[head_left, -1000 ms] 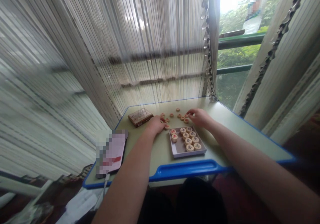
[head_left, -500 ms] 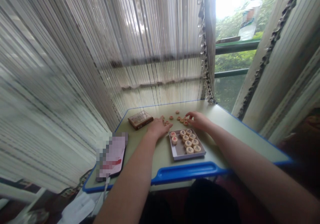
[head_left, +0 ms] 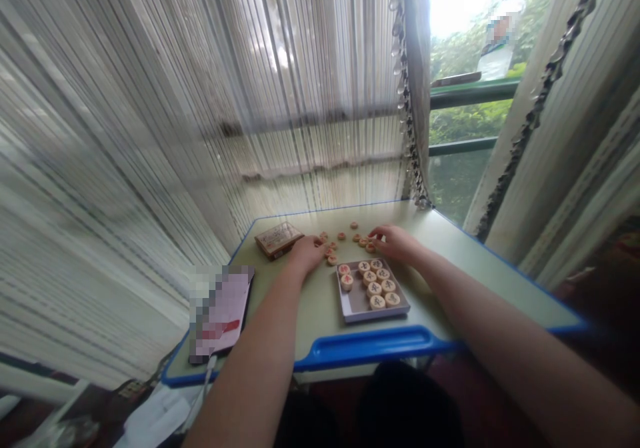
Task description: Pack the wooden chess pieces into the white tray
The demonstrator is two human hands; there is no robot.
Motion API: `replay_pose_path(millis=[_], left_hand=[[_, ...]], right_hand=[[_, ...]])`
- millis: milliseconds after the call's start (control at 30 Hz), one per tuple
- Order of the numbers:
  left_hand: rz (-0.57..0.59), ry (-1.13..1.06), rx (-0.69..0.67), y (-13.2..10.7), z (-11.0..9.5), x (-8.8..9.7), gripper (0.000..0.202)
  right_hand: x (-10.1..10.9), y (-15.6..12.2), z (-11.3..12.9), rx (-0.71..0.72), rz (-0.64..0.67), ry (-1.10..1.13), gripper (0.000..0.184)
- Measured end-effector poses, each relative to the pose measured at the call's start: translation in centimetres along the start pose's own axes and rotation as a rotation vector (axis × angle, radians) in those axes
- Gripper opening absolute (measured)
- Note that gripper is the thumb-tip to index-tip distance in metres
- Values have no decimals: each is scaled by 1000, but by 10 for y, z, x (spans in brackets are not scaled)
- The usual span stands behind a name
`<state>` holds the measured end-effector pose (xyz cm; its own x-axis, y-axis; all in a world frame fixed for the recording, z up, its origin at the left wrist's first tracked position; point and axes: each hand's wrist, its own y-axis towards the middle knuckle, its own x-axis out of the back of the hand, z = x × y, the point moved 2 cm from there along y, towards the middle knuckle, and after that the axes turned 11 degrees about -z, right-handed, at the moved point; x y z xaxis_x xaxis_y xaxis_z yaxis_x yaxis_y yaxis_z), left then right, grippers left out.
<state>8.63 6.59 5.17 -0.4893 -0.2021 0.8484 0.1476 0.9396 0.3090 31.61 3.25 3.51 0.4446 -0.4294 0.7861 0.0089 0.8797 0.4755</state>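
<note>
Head view: loose xiangqi pieces (head_left: 345, 237) lie scattered between both hands, near the tabletop's (head_left: 450, 248) far edge. The left hand (head_left: 306, 253) rests flat, fingers spread, touching some; the right hand (head_left: 396, 243) curls over others, grip unclear. A part-filled tray (head_left: 356, 306) sits nearer the front edge.

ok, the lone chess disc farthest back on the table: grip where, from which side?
Pinch the disc across its round rim, coming straight down from above. It lies flat on the table, low and round, set apart from the other loose pieces, so there should be room on either side.
</note>
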Motion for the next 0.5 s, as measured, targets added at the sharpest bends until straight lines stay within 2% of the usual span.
replay_pose_path(millis=[200,400,500], left_hand=[[22,21,-37,-2,0,-5,26],[7,-23,-22,5,7,-5,28],[-94,-61,42,5,9,-3,28]], right_hand=[[-3,0,-3,6,56,-45,23],[-1,0,1,-1,49,-51,23],[1,0,2,-30,45,-45,23]])
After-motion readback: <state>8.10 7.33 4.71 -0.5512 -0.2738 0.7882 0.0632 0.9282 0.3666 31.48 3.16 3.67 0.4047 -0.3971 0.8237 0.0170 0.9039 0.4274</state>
